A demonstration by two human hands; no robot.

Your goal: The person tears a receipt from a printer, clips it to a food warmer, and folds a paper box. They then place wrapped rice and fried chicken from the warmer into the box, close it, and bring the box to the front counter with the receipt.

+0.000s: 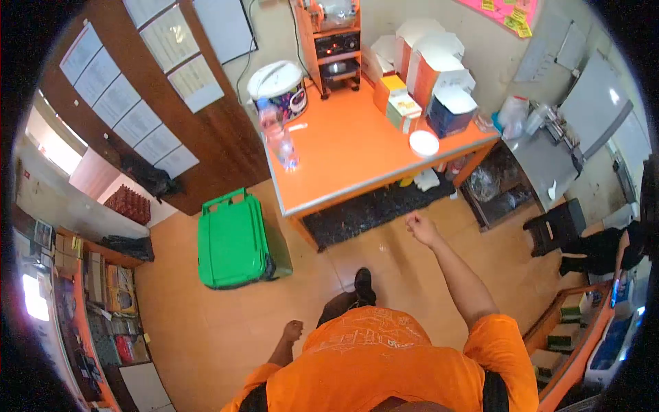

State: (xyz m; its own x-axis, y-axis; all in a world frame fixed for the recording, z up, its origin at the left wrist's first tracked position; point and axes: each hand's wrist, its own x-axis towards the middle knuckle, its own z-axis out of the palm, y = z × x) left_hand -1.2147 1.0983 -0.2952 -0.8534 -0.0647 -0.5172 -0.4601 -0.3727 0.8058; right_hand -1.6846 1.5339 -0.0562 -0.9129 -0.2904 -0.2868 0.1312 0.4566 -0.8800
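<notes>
"While you look down, how is your right hand (pixel 422 229)?"
"Its fingers (pixel 413 222) are curled narrow, just before the front side of the orange tabletop (pixel 336 158)."
"And your left hand (pixel 293 331)?"
"It hangs low beside your orange shirt (pixel 364 350); whether its fingers hold something, I cannot tell."
"What is further out?"
"On your left, a green bin (pixel 232 244); on the tabletop, a clear bottle (pixel 283 147) and boxes (pixel 403 110)."
</notes>
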